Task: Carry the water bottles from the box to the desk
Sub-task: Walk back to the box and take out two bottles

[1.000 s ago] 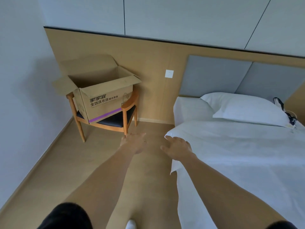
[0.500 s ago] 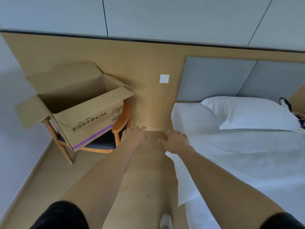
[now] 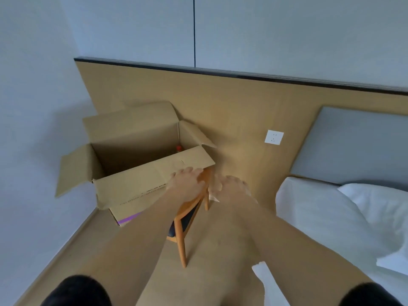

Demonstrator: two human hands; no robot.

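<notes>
I see both arms stretched forward toward an open cardboard box (image 3: 136,164) that sits on a wooden chair (image 3: 187,219) against the wall. My left hand (image 3: 187,183) hovers over the box's near flap at its right corner, fingers spread and relaxed, gripping nothing; whether it touches the cardboard I cannot tell. My right hand (image 3: 229,186) hangs just beside it at its 3 o'clock, over the chair's arm, fingers loose and holding nothing.

Down inside the box, at the back right corner, I can make out one red bottle cap (image 3: 179,148); the rest of that bottle is hidden by the near flap. From the left hand the cap lies at about 12 o'clock, a little to the left, beyond the flap and lower in the box. From the right hand it is at roughly 10 o'clock.

A bed (image 3: 326,221) with a white pillow (image 3: 379,204) lies at 3 o'clock, and a wall socket (image 3: 274,137) sits at 1 o'clock from my hands.
</notes>
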